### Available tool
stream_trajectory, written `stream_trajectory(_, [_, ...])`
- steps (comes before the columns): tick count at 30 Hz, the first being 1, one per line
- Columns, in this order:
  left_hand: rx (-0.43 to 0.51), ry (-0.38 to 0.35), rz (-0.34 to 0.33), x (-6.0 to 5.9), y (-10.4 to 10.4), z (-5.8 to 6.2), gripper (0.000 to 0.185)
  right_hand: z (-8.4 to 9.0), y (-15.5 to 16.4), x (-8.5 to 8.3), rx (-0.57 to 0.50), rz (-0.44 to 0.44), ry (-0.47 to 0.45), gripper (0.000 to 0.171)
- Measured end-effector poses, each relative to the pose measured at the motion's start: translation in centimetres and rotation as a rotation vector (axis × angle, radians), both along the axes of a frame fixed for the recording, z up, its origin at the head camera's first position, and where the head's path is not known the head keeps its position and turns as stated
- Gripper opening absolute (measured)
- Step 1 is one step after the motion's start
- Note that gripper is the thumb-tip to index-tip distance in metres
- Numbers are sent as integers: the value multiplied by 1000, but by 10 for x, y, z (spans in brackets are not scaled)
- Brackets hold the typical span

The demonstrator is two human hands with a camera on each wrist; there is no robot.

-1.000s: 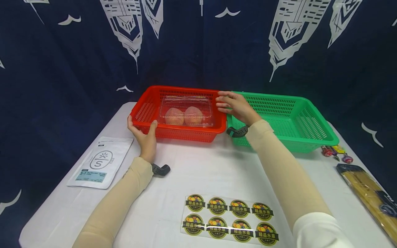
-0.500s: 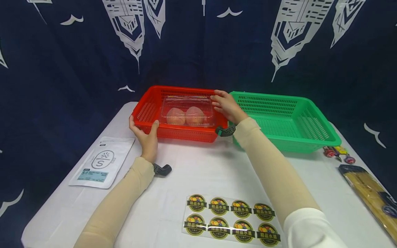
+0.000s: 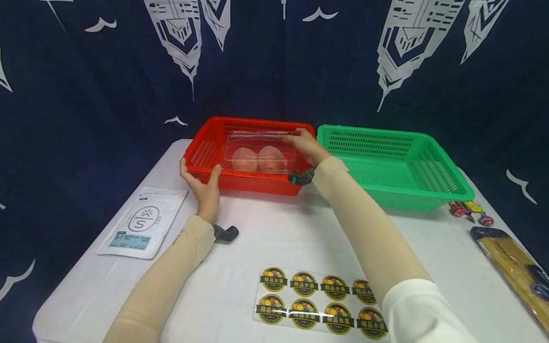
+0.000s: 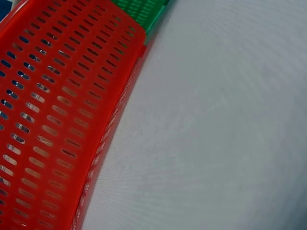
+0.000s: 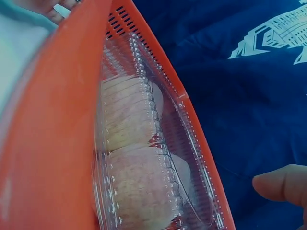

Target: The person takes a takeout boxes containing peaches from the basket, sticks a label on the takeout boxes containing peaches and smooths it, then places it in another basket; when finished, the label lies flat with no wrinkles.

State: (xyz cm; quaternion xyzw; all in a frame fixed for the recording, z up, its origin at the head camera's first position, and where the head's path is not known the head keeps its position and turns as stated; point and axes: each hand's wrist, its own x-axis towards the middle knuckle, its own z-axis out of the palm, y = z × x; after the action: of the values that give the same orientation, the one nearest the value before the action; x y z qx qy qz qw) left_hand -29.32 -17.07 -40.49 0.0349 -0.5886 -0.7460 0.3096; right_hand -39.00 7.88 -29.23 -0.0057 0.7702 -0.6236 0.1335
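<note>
- left hand grips near-left corner of red basket, thumb over rim
- clear fruit box inside basket, between both hands
- right hand reaches onto box's right end, fingers relaxed, not clearly gripping
- green basket just right of it

Left hand curled in a grip, right hand stretched forward, fingers relaxed
</note>
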Motion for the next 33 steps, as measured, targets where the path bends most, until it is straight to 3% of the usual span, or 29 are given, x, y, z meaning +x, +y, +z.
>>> stream_trajectory(4, [7, -1, 1, 0, 0, 1, 93, -1, -3, -2, 50, 29, 7, 69])
stream_trajectory(10, [11, -11, 0, 0, 1, 2, 93, 2, -3, -2, 163, 91, -24, 85])
stream_trajectory(29, [14, -25, -2, 2, 2, 2, 93, -3, -2, -5, 230, 147, -149, 96])
stream_trajectory(33, [13, -20, 0, 1, 2, 1, 93, -6, -4, -6, 250, 153, -173, 88])
